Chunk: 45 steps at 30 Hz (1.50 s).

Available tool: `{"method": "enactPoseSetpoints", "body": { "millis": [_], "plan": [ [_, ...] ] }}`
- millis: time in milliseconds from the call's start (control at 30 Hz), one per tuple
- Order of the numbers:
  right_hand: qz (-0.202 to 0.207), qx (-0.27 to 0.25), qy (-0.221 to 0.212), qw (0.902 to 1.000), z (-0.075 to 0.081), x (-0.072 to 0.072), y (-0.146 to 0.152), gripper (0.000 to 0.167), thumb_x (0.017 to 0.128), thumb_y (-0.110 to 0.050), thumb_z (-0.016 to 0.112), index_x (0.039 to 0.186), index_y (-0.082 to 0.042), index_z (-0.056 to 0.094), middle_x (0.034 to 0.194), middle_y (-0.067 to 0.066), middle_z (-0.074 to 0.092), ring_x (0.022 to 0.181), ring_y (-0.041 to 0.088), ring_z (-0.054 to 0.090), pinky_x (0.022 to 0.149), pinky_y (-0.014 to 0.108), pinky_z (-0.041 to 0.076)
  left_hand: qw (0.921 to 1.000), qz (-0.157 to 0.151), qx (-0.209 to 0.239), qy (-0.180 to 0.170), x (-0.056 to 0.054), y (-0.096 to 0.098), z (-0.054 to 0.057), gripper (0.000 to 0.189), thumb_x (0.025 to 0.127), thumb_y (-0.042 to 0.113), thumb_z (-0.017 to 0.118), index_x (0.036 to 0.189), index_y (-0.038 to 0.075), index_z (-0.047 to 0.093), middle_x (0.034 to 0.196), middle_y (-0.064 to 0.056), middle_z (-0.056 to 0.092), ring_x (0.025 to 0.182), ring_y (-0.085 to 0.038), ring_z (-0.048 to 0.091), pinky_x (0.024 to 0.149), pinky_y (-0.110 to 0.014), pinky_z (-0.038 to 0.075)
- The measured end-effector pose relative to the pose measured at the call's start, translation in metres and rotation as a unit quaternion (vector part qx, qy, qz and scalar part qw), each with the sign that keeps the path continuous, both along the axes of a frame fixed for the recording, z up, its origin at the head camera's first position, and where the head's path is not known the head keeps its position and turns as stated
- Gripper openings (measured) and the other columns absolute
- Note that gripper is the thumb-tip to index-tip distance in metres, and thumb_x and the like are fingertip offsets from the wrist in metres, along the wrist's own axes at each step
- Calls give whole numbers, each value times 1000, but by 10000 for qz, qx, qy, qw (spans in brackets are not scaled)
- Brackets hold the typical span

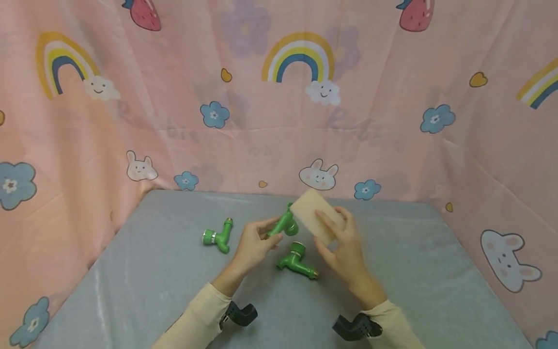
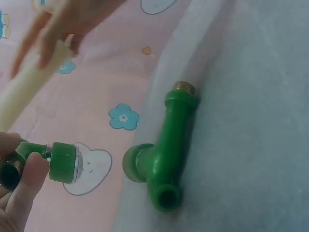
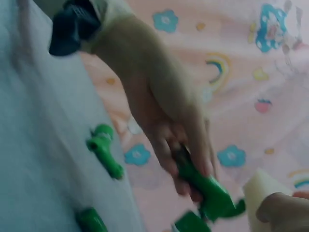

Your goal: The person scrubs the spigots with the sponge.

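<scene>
My left hand [image 1: 250, 247] grips a green tap [image 1: 285, 224] by its threaded-inlet end, raised above the table. In the left wrist view the tap's round knob [image 2: 63, 163] points away from the thumb. Beside it, my right hand [image 1: 347, 249] holds a cream rectangular sponge [image 1: 310, 213] between thumb and fingers. Close together in the head view, the sponge and the held tap overlap; whether they touch I cannot tell. In the right wrist view the sponge [image 3: 260, 191] appears just beside the spout of the tap [image 3: 215, 197].
Two more green taps lie on the grey-covered table [image 1: 144, 291]: one tap [image 1: 220, 237] left of my left hand, another tap [image 1: 297, 262] below and between the hands. A pink patterned curtain [image 1: 244, 145] hangs behind and at both sides.
</scene>
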State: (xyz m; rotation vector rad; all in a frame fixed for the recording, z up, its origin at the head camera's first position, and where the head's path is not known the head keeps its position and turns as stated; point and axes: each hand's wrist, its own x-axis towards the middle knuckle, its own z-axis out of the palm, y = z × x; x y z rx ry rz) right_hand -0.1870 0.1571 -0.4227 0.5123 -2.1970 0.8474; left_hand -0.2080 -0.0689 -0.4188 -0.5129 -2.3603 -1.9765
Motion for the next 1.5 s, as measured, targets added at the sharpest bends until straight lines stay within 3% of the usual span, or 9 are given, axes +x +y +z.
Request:
{"method": "enactPoseSetpoints", "body": {
  "millis": [133,300,500,733,967,1133,1233,1367,1500],
  "plan": [
    [377,453,26,9983,-4,6,-12,61,77,-8,85,134,-16,65,135,28,48,109,44,58,73,49,59,9996,38,-182,194,1,2,-1,43,91,-2,69,133,-9,60,130,-27,65,89,-39,74,64,-31,63],
    [-204,235,-310,9990,-3,5,-8,63,75,-3,85,133,-19,66,136,26,48,109,44,58,74,53,59,9996,-23,-281,70,2,3,-1,40,91,0,70,130,-9,62,125,-28,68,84,-43,73,63,-26,61],
    [-776,-202,-541,9953,3,-2,10,59,77,-3,81,133,-14,66,138,28,46,111,45,55,74,57,57,9985,158,-513,-91,-1,-2,-3,37,98,9,64,133,-4,62,123,-25,70,97,-41,74,82,-34,63],
    [-679,-532,-786,9932,5,-6,18,57,77,-3,81,132,-10,66,138,29,44,119,46,48,84,61,51,9967,321,-418,-621,-9,-14,-5,37,100,8,61,135,-5,59,125,-28,68,103,-37,74,90,-40,61],
    [-616,-537,-940,9922,4,-7,19,57,78,-4,81,132,-9,66,139,30,44,120,45,47,87,59,49,9907,363,-664,-1129,-20,-21,-17,37,102,8,58,135,-7,57,121,-27,70,105,-35,74,92,-41,61],
    [-632,-460,-1063,9913,4,-7,19,56,80,-6,80,134,-9,65,140,29,43,120,45,47,86,59,50,9869,209,-758,-1412,-26,-28,-27,35,103,8,54,135,-6,56,111,-28,73,102,-36,74,90,-41,62],
    [-630,-439,-1130,9906,4,-7,19,56,81,-6,80,134,-9,64,140,29,43,120,45,47,85,59,52,9843,180,-865,-1529,-28,-32,-29,34,103,9,54,135,-3,56,107,-27,74,92,-28,77,81,-34,63],
    [-638,-443,-1193,9898,3,-7,19,56,81,-6,81,134,-9,64,141,29,42,120,44,47,85,58,53,9781,314,-1514,-1393,-28,-37,-27,32,102,16,59,132,5,62,105,-23,76,76,-15,68,62,-24,53],
    [-665,-455,-1209,9894,3,-8,19,57,80,-6,81,134,-9,64,141,28,43,120,43,47,85,57,53,9637,635,-2409,-962,-27,-41,-25,29,99,22,64,127,12,69,115,-19,75,96,-26,73,74,-35,60]
  ]
}}
